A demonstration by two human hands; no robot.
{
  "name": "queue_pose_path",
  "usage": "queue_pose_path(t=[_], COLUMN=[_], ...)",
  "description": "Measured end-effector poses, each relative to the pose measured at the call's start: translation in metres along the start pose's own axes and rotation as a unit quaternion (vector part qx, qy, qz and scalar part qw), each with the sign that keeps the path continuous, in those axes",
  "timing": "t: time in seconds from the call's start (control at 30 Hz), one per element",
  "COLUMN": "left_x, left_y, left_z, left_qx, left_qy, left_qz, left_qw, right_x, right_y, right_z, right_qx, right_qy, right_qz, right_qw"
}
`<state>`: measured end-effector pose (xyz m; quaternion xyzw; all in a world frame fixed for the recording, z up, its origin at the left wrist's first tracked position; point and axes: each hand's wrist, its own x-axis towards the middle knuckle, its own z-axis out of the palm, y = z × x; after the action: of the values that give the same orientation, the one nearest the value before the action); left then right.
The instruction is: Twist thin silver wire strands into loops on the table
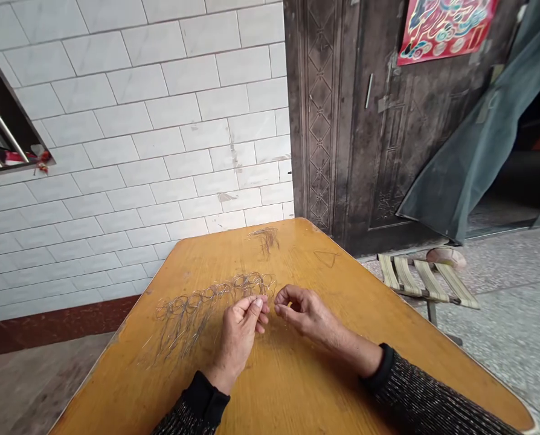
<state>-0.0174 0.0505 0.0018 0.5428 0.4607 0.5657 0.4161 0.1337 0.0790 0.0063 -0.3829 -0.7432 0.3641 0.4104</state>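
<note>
My left hand point(240, 335) is closed in a pinch, thumb against the index finger, over the middle of the wooden table point(292, 386). Close by on its right, my right hand point(310, 315) has its thumb and index finger curled towards each other at the tips. Whatever sits between the fingers of either hand is too thin to make out. A row of thin wires with looped ends point(179, 305) lies on the tabletop, left of and behind my left hand. Farther back is a small bunch of thin, dark wires point(266, 237).
A thin bent piece point(327, 258) lies near the table's right edge. To the right stands a folding stool with webbing straps point(421, 279). A white tiled wall point(161, 151) and a dark carved door point(342, 151) rise behind the table; a grey-green curtain point(473, 145) hangs beside them.
</note>
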Motion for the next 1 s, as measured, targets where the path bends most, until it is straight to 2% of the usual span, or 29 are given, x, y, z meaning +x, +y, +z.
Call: queue_pose_path(t=[0.13,0.27,0.33,0.4,0.5,0.57,0.63,0.73,0.83,0.93,1.0], left_x=[0.004,0.009,0.009,0.008,0.007,0.008,0.008,0.006,0.002,-0.001,0.0], left_y=[0.004,0.007,0.007,0.006,0.006,0.006,0.006,0.007,0.007,0.008,0.006], left_z=[0.008,0.005,0.001,-0.002,-0.007,-0.009,-0.011,-0.012,-0.009,-0.006,-0.004], left_qx=[0.034,0.081,0.041,-0.039,-0.16,-0.182,-0.145,-0.037,0.037,0.032,-0.044], left_qy=[-0.046,-0.051,-0.044,-0.043,-0.055,-0.07,-0.079,-0.088,-0.112,-0.125,-0.136], left_qz=[0.024,0.079,0.066,0.027,-0.032,-0.057,-0.053,-0.008,0.021,0.016,-0.02], left_qw=[0.998,0.992,0.996,0.998,0.985,0.979,0.985,0.995,0.993,0.992,0.99], right_x=[0.0,-0.002,-0.003,-0.004,-0.003,-0.003,-0.003,-0.004,-0.005,-0.006,-0.007], right_y=[-0.002,-0.007,-0.008,-0.007,-0.005,-0.005,-0.004,-0.004,-0.005,-0.007,-0.009], right_z=[-0.002,-0.007,-0.008,-0.008,-0.008,-0.009,-0.011,-0.011,-0.009,-0.008,-0.007], right_qx=[0.123,0.128,0.122,0.121,0.114,0.103,0.09,0.085,0.103,0.122,0.129], right_qy=[0.009,0.015,-0.006,-0.023,-0.036,-0.042,-0.057,-0.09,-0.095,-0.07,-0.058], right_qz=[0.033,0.05,0.047,0.045,0.053,0.062,0.068,0.065,0.064,0.072,0.074], right_qw=[0.992,0.99,0.991,0.991,0.991,0.992,0.992,0.99,0.988,0.987,0.987])
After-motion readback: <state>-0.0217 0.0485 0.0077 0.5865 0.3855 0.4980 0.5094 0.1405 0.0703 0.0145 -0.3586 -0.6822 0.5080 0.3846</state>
